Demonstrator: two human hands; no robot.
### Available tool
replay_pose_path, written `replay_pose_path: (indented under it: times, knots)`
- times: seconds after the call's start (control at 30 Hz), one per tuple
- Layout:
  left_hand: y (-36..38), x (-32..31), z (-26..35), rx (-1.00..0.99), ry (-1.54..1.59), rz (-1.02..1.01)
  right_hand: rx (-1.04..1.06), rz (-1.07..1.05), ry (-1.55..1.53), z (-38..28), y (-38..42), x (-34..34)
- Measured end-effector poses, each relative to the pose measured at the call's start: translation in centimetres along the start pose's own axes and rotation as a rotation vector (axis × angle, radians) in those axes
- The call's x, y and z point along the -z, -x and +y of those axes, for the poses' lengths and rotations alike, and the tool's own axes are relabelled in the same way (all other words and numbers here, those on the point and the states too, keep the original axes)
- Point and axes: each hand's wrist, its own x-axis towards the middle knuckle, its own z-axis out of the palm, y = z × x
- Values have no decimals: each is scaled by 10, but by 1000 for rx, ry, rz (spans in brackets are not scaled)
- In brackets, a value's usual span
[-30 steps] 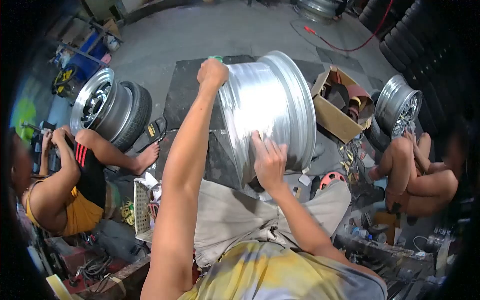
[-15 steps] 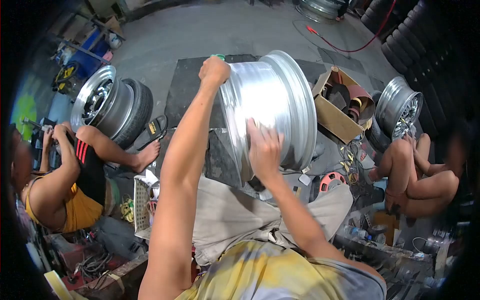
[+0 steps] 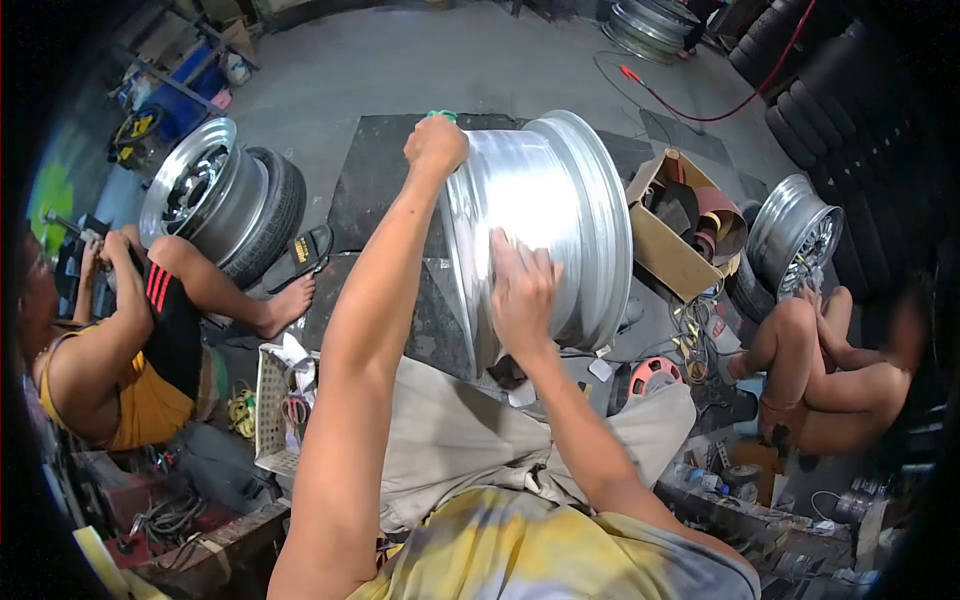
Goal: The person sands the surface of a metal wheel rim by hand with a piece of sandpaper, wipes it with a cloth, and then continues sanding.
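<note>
A bare silver wheel rim (image 3: 530, 185) lies on its side in front of me, its barrel shiny and facing up. My left hand (image 3: 437, 143) is closed at the top of the rim's left edge, and a bit of something green (image 3: 442, 115) shows just beyond the knuckles. My right hand (image 3: 525, 295) rests against the near part of the barrel, fingers bent and pressed to the metal. A small pale thing seems to be under these fingertips, but I cannot make out what it is.
An open cardboard box (image 3: 675, 250) with abrasive strips stands right of the rim. Seated people work on either side, near another rim (image 3: 235, 200) at left and a rim (image 3: 795, 230) at right. A white basket (image 3: 272, 410) and red reel (image 3: 656, 375) lie close by.
The right hand has shifted slightly left and downward along the barrel. My left hand stays at the rim's edge. The whole view has tilted a little.
</note>
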Motion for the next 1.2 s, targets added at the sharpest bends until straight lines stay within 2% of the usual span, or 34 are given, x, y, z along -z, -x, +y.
replay_pose_path:
  times: [0.07, 0.13, 0.2, 0.23, 0.37, 0.47, 0.5, 0.53, 0.63, 0.73, 0.77, 0.8, 0.87, 0.9, 0.97, 1.13, 1.2]
  knots:
    - [2, -1, -1, 12, 6, -12, -4, 34, -24, -3, -14, -2]
    - [-3, 0, -1, -2, 2, -14, 65, 56, 22, 6, 21, -2]
    - [-4, 4, 1, 7, -1, -10, -76, -105, -28, 10, 55, 4]
    - [0, -1, -2, 9, -17, -27, 22, -15, 10, 7, 41, 5]
    - [2, -1, -3, 20, 25, -16, 44, 48, -1, -7, -25, -2]
    - [-5, -2, -3, 28, -8, -56, 49, 18, -5, 6, 34, 5]
    - [-6, 0, -2, 33, -2, -54, -69, -117, -1, -1, 45, 14]
    - [-5, 1, -2, 28, 4, -38, -71, -125, -1, 1, 41, 12]
    - [2, 1, 0, 18, 10, -31, 31, 25, -28, 1, -6, -1]
    - [3, -1, -3, 33, 13, -45, 22, -5, 21, 2, 0, -1]
    - [-2, 0, -3, 33, 4, -55, 40, 34, -10, 7, 24, -2]
    - [-1, 1, -1, 31, 3, -52, -39, -67, -35, 5, 49, 8]
    - [5, 1, 2, 49, 1, -35, -67, -104, -12, 7, 56, 9]
    - [6, -1, -3, 46, -23, -44, -88, -101, -25, 0, 42, 5]
    - [0, -3, -3, 52, -19, -38, 12, 20, -29, -2, -14, 0]
    - [3, 2, 0, 16, -35, -40, 35, 41, -12, 4, 32, 7]
    - [9, 1, 1, 35, -34, 19, -7, -27, -44, -1, 39, 13]
